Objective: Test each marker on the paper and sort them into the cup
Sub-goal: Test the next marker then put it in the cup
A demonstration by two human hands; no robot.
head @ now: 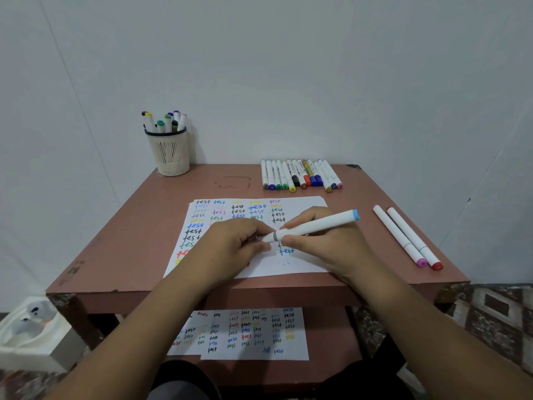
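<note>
- The right hand point(326, 241) grips a white marker point(314, 225), its fingers curled round the barrel, blue end up to the right.
- The left hand point(233, 243) pinches the marker's lower tip, fingers clamped on it, over the paper point(302, 264) mid-bench.
- The cup point(169, 153) stands far left, holding markers.
- A marker row point(300, 174) lies far right; two markers point(406, 236) lie apart at right.

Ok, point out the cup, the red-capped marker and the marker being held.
cup point(169, 157), head view, on its mesh wall.
red-capped marker point(412, 235), head view, mid white barrel.
held marker point(320, 223), head view, white barrel between the right hand point(323, 243) and the blue end.
</note>
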